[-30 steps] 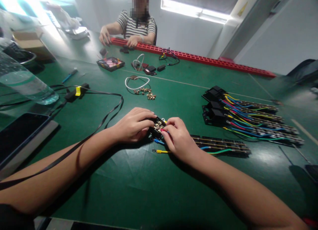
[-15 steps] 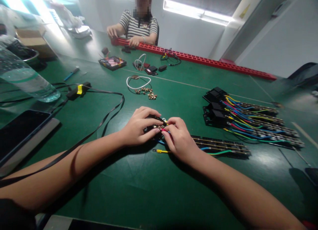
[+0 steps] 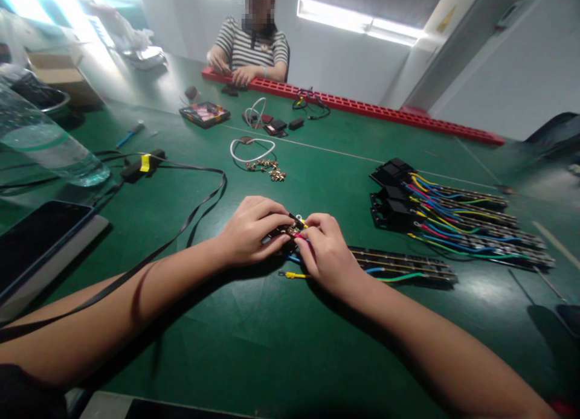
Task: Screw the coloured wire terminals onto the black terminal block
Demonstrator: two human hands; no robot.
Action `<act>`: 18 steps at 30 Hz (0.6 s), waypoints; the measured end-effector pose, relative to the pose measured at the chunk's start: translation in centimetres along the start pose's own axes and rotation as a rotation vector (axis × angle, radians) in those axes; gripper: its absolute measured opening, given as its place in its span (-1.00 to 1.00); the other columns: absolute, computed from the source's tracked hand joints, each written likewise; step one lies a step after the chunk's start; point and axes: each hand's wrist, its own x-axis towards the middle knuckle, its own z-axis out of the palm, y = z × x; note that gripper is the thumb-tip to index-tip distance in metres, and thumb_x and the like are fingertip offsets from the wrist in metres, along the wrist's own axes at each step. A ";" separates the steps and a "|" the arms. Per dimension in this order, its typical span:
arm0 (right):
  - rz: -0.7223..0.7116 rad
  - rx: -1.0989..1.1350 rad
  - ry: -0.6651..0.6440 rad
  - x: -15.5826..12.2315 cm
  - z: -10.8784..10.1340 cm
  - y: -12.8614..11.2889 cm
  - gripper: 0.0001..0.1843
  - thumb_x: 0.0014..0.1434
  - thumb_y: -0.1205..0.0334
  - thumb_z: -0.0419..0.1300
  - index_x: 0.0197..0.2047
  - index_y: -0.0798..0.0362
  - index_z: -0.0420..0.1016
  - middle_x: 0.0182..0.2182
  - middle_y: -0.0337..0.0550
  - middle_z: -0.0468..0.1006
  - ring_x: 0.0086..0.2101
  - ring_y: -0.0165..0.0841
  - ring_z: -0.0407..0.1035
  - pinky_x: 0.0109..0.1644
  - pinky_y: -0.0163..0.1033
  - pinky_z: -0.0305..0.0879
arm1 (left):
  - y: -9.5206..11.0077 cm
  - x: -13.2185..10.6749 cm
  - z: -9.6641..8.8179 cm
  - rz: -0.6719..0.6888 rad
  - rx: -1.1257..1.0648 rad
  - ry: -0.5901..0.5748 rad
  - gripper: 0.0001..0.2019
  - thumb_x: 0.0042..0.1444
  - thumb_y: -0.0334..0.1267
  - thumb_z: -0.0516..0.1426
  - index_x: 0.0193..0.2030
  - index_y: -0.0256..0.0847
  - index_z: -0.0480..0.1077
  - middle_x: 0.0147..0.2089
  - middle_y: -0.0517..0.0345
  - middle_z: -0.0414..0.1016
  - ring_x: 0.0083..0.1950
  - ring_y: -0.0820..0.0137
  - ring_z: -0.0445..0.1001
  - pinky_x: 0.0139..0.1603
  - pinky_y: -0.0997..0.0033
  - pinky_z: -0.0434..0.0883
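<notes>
My left hand (image 3: pixel 256 230) is closed round a black socket block (image 3: pixel 275 232) at the middle of the green table. Brass-coloured metal shows between its fingertips. My right hand (image 3: pixel 328 250) pinches a red-sleeved wire terminal (image 3: pixel 298 235) against the block's near end. From under my right hand a long black power strip (image 3: pixel 403 265) with brass bars runs to the right, with blue and green wires on it. A yellow wire with a ring terminal (image 3: pixel 292 275) sticks out to the left below my right hand. Both palms hide part of the block and wires.
Several brass screws (image 3: pixel 277 175) lie beyond my hands near a white cable loop (image 3: pixel 252 150). Several wired strips (image 3: pixel 471 226) lie to the right. A phone (image 3: pixel 45 244), a black cord (image 3: pixel 194 211) and a bottle (image 3: pixel 54 141) are at left. A person (image 3: pixel 254 51) sits opposite, behind a red rail (image 3: pixel 362 105).
The fingers of my left hand have drawn back slightly, showing more of the block's metal. My right hand stays in place. The person opposite has moved a hand to the right.
</notes>
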 end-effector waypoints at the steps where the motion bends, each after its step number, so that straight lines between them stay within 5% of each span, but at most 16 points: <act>1: -0.003 -0.012 0.003 0.0 0.0 0.0 -0.79 0.42 0.30 0.05 -0.16 0.17 0.49 -0.07 0.16 0.43 -0.03 -0.17 0.30 0.14 0.02 0.40 | 0.0 -0.1 0.0 0.028 0.050 0.018 -0.77 0.30 -0.13 0.20 0.00 -0.15 0.52 -0.05 0.01 0.60 -0.04 0.25 0.52 0.05 0.14 0.38; 7: -0.027 -0.110 0.016 0.1 0.0 -0.4 -0.74 0.43 0.29 0.03 -0.18 0.21 0.52 -0.07 0.18 0.45 -0.05 -0.17 0.31 0.11 -0.02 0.39 | 0.6 -0.2 0.2 0.056 0.197 0.069 -0.71 0.26 0.01 0.25 -0.12 -0.19 0.50 -0.15 0.04 0.61 -0.16 0.28 0.53 -0.12 0.24 0.41; 18: -0.020 -0.335 0.018 0.2 0.0 -1.0 -0.72 0.42 0.25 0.05 -0.20 0.16 0.56 -0.12 0.07 0.55 -0.14 -0.16 0.29 -0.12 -0.06 0.23 | 1.1 -0.2 0.2 0.068 0.211 0.063 -0.85 0.26 -0.16 0.25 -0.13 -0.16 0.50 -0.12 0.08 0.63 -0.14 0.29 0.57 -0.13 0.25 0.45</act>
